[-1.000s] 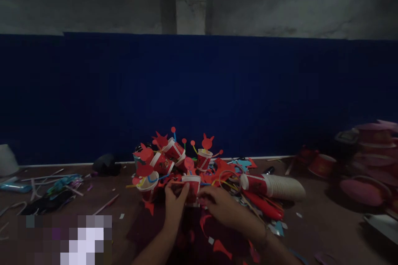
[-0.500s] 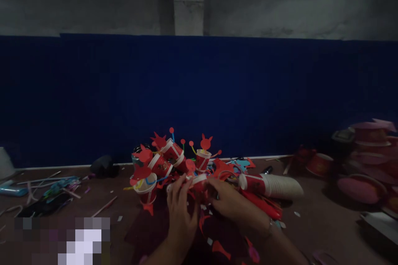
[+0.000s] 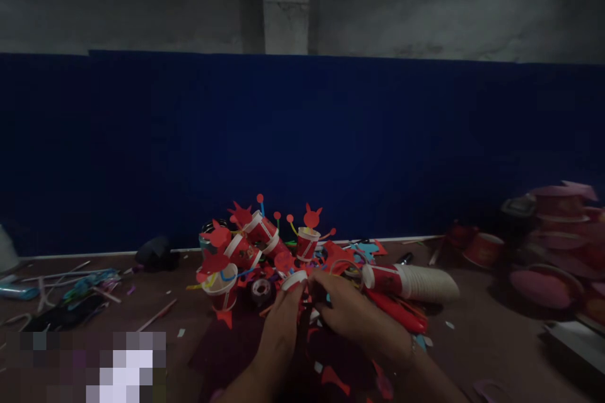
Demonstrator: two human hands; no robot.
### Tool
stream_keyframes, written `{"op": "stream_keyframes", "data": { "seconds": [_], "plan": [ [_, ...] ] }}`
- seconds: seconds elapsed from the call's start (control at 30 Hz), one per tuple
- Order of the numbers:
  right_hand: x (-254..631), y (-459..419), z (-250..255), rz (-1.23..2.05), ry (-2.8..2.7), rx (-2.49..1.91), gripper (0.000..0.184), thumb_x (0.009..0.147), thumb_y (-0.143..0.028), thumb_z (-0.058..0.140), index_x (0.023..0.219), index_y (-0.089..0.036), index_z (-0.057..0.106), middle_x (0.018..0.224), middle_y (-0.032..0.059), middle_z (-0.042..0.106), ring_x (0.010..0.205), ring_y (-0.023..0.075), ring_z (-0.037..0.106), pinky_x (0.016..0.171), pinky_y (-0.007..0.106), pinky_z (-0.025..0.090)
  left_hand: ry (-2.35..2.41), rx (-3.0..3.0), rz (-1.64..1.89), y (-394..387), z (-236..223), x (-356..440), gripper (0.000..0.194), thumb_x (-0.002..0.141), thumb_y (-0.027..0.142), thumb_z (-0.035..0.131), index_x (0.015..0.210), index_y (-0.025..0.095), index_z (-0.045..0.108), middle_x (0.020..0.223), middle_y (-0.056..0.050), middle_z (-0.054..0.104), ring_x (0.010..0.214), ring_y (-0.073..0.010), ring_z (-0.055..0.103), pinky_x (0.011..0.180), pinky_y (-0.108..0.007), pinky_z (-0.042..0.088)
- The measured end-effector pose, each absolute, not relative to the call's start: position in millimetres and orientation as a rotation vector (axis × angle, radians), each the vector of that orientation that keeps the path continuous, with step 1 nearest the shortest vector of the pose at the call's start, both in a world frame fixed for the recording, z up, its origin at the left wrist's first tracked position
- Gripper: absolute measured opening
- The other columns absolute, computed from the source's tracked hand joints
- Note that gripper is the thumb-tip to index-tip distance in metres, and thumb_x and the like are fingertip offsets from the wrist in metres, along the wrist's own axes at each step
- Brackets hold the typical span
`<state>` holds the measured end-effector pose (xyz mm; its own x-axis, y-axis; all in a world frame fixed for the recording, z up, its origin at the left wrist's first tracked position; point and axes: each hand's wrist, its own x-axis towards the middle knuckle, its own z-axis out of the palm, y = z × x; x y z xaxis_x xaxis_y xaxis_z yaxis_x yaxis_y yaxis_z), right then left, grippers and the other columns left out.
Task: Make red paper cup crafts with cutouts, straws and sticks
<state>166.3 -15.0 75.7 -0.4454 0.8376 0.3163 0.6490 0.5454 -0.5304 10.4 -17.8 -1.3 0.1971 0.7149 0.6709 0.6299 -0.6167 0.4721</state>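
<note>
Both my hands meet on one small red paper cup with a white rim (image 3: 295, 279), tipped on its side at the near edge of a heap of decorated red cups (image 3: 258, 240). My left hand (image 3: 283, 321) has its fingers closed on the cup from the left. My right hand (image 3: 347, 312) pinches at it from the right; what its fingertips press is hidden. The heap's cups carry red paper cut-outs and coloured sticks. A roll of tape (image 3: 261, 289) lies just left of my left hand.
A stack of nested cups (image 3: 409, 281) lies on its side to the right on the brown table (image 3: 482, 334). Bowls and pink plates (image 3: 562, 252) crowd the far right. Straws and paper scraps (image 3: 70, 286) litter the left. A dark blue panel (image 3: 302, 145) stands behind.
The cup has tipped from upright onto its side between my hands. My left hand has slid right and forward, uncovering the roll of tape.
</note>
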Motion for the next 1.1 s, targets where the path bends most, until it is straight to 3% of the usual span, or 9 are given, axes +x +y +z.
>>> {"op": "stream_keyframes", "data": {
  "seconds": [0.07, 0.2, 0.27, 0.4, 0.63, 0.73, 0.83, 0.97, 1.1],
  "plan": [
    [165.5, -12.5, 74.5, 0.465, -2.214, -1.159, 0.021, 0.069, -0.003, 0.045, 0.080, -0.019, 0.052, 0.075, -0.0003, 0.063, 0.067, 0.0134, 0.055, 0.062, 0.022, 0.038, 1.340, 2.275, 1.353, -17.7, 0.1, 12.0, 0.041, 0.084, 0.023, 0.045, 0.124, 0.017, 0.051, 0.105, -0.012, 0.069, 0.095, -0.0249, 0.064, 0.080, -0.034, 0.052],
    [171.6, -1.9, 78.9, 0.455, -2.143, -1.258, 0.020, 0.072, -0.006, 0.046, 0.083, -0.020, 0.056, 0.076, 0.0003, 0.066, 0.068, 0.0140, 0.059, 0.062, 0.022, 0.040, 1.215, 2.111, 1.436, -21.8, 5.2, 12.8, 0.038, 0.087, 0.021, 0.041, 0.124, 0.017, 0.050, 0.115, -0.013, 0.064, 0.100, -0.0226, 0.062, 0.083, -0.032, 0.051],
    [181.1, 5.1, 81.7, 0.328, -2.125, -1.489, 0.020, 0.076, -0.010, 0.046, 0.088, -0.019, 0.060, 0.081, 0.0030, 0.068, 0.075, 0.0160, 0.062, 0.066, 0.024, 0.041, 1.125, 2.067, 1.503, -25.2, 9.1, 14.1, 0.030, 0.087, 0.020, 0.041, 0.111, 0.016, 0.058, 0.105, -0.012, 0.067, 0.094, -0.0211, 0.064, 0.080, -0.031, 0.051],
    [200.7, 15.3, 76.7, 0.112, -2.195, -1.950, 0.021, 0.073, -0.008, 0.048, 0.072, -0.018, 0.066, 0.077, 0.0086, 0.070, 0.076, 0.0216, 0.065, 0.065, 0.028, 0.042, 1.041, 1.894, 1.376, -33.9, 14.8, 20.6, 0.015, 0.086, 0.025, 0.045, 0.085, 0.018, 0.059, 0.077, -0.006, 0.067, 0.071, -0.0170, 0.064, 0.066, -0.026, 0.051],
    [203.3, 23.5, 48.5, 0.025, -2.243, -2.014, 0.018, 0.069, -0.005, 0.053, 0.069, -0.016, 0.068, 0.083, 0.0149, 0.071, 0.084, 0.0267, 0.064, 0.069, 0.032, 0.043, 0.886, 1.622, 1.127, -36.4, 9.4, 27.2, 0.017, 0.088, 0.033, 0.042, 0.096, 0.020, 0.050, 0.087, -0.009, 0.072, 0.079, -0.0189, 0.067, 0.067, -0.027, 0.052],
    [202.2, 25.3, 47.3, 0.015, -2.241, -1.988, 0.013, 0.071, -0.010, 0.054, 0.069, -0.015, 0.066, 0.082, 0.0149, 0.070, 0.085, 0.0272, 0.063, 0.074, 0.035, 0.041, 0.914, 1.607, 1.174, -31.1, 5.7, 26.1, 0.025, 0.088, 0.036, 0.042, 0.100, 0.018, 0.055, 0.087, -0.010, 0.071, 0.077, -0.0199, 0.068, 0.070, -0.031, 0.053],
    [201.4, 25.6, 52.6, 0.022, -2.229, -1.933, 0.014, 0.073, -0.012, 0.052, 0.080, -0.014, 0.064, 0.086, 0.0133, 0.069, 0.087, 0.0259, 0.062, 0.079, 0.036, 0.038, 1.024, 1.579, 1.279, -28.4, 6.8, 24.1, 0.027, 0.089, 0.036, 0.037, 0.094, 0.018, 0.056, 0.081, -0.008, 0.070, 0.069, -0.0183, 0.067, 0.064, -0.029, 0.052],
    [199.1, 25.4, 61.6, 0.084, -2.179, -1.865, 0.019, 0.080, -0.016, 0.044, 0.094, -0.015, 0.057, 0.078, 0.0066, 0.067, 0.076, 0.0197, 0.062, 0.070, 0.029, 0.038, 1.171, 1.524, 1.398, -29.3, 14.3, 21.6, 0.024, 0.089, 0.034, 0.035, 0.090, 0.018, 0.053, 0.061, -0.001, 0.061, 0.051, -0.0144, 0.057, 0.051, -0.024, 0.046],
    [193.8, 21.7, 69.0, 0.183, -1.965, -1.687, 0.018, 0.083, -0.018, 0.041, 0.098, -0.016, 0.050, 0.073, 0.0036, 0.062, 0.068, 0.0187, 0.059, 0.062, 0.027, 0.037, 1.245, 1.533, 1.494, -30.3, 21.0, 17.8, 0.022, 0.088, 0.033, 0.038, 0.089, 0.018, 0.054, 0.067, -0.001, 0.060, 0.058, -0.0149, 0.057, 0.058, -0.026, 0.047]
  ]
}}
